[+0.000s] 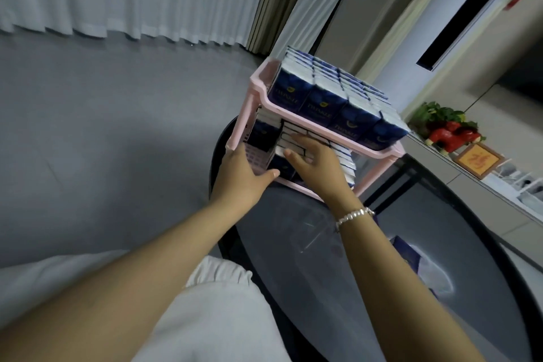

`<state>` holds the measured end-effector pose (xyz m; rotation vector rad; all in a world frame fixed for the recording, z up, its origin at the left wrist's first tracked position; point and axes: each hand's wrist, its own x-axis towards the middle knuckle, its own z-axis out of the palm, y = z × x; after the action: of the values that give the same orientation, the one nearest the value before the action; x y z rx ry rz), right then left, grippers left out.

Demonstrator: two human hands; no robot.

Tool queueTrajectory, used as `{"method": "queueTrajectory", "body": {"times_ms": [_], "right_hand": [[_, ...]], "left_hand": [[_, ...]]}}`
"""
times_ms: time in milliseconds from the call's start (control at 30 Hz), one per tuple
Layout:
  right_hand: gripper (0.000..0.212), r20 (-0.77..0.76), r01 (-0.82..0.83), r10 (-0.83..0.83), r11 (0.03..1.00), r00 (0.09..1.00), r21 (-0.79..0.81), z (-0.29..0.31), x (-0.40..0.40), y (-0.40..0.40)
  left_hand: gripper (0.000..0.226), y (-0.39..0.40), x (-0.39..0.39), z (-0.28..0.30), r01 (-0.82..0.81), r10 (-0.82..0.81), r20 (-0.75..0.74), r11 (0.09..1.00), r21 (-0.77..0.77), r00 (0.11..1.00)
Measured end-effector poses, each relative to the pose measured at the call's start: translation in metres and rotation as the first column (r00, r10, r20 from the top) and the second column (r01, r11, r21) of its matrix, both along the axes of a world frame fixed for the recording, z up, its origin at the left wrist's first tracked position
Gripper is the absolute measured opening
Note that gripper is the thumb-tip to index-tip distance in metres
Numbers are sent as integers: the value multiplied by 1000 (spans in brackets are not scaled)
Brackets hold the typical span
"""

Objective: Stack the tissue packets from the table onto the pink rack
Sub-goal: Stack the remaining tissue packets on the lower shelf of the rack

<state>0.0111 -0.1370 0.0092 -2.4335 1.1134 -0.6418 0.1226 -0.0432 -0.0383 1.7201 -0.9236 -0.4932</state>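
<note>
Curtains hang far left of the rack (296, 182), a pink two-shelf stand at the far edge of a dark glass table (293, 244). Its top shelf is packed with upright blue tissue packets (332, 100). The lower shelf, beneath, holds flat stacks of packets (343, 156) and looks nearly full, so the job seems close to done. One more packet (405, 253) appears to lie on the table, nearer the person than the rack, though it is blurred.

At the rack's left front leg, the left hand (241, 173) rests with fingers fairly straight and thumb spread along the lower shelf's edge; it grips nothing that shows. To the right of it, the right hand (314, 161), with a bracelet (354, 214) at its wrist, lies flat and spread against the lower stack, pressing packets inward, holding none.
</note>
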Motion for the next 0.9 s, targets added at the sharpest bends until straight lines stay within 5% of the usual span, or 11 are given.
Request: {"method": "queueTrajectory", "body": {"times_ms": [200,467,733,900], "right_hand": [[27,88,76,-75,997,993,-10,-3,-59,34],[20,-15,261,-263,962,965,-79,-26,-155,58],[28,-46,413,-424,898,905,-154,-47,-220,46],[61,-183,532,-513,843,839,77,-42,-236,28]], "left_hand": [[35,18,-36,13,259,-266,108,963,68,958],[35,15,-76,23,488,-567,207,807,333,797],[40,-22,-130,20,495,-590,225,789,365,775],[39,-54,-165,4,428,-496,287,863,268,819]]}}
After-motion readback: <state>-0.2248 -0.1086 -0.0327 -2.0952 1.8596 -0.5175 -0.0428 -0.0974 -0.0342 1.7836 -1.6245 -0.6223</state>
